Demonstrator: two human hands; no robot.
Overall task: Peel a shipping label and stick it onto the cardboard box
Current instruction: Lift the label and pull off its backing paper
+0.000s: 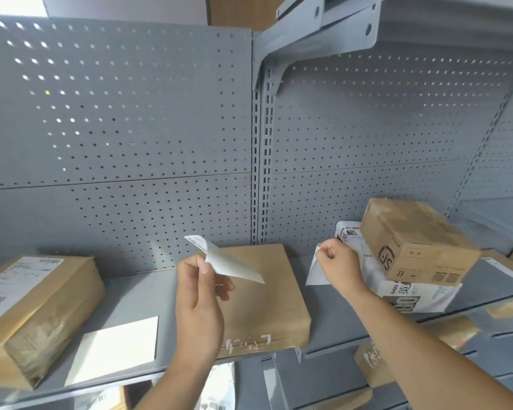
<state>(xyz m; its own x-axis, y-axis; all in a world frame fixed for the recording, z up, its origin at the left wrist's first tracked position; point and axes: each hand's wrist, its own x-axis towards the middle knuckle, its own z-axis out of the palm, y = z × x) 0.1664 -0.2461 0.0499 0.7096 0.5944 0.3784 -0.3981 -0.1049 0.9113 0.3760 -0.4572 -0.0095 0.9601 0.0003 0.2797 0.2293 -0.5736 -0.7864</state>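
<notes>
Left hand (200, 287): grip pinched on one shipping label (228, 263), held above one flat cardboard box (267, 294) on shelf (131, 294). Right hand (336, 266): grip closed on one white backing sheet (316, 275), right of box.

Shelf (137, 294): grey painted metal, smooth, matt. Back panel (116, 113): perforated grey metal. Cardboard box (267, 294): brown, matt, front edge scuffed with torn paper residue. Shipping label (231, 266): thin white paper, curled. Backing sheet (116, 347): white, glossy.
</notes>
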